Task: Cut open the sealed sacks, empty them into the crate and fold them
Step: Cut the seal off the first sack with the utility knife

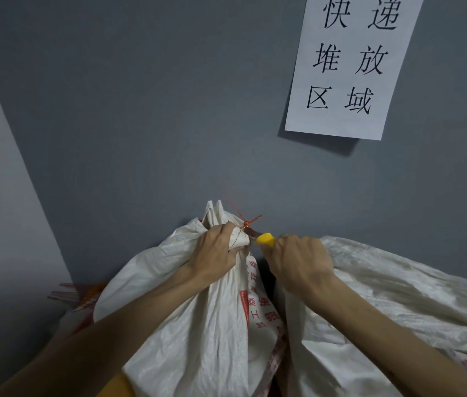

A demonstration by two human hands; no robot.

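Note:
A full white woven sack with red print stands upright in front of me against the grey wall. Its gathered neck is bound by a red zip tie. My left hand is clenched around the neck just below the tie. My right hand grips a yellow-handled knife, whose blade tip touches the tie from the right. A second white sack lies slumped to the right, partly under my right forearm.
A grey wall rises close behind the sacks, with a paper sign bearing black characters at the upper right. More sack material with red stripes shows at the lower left, beside a lighter wall.

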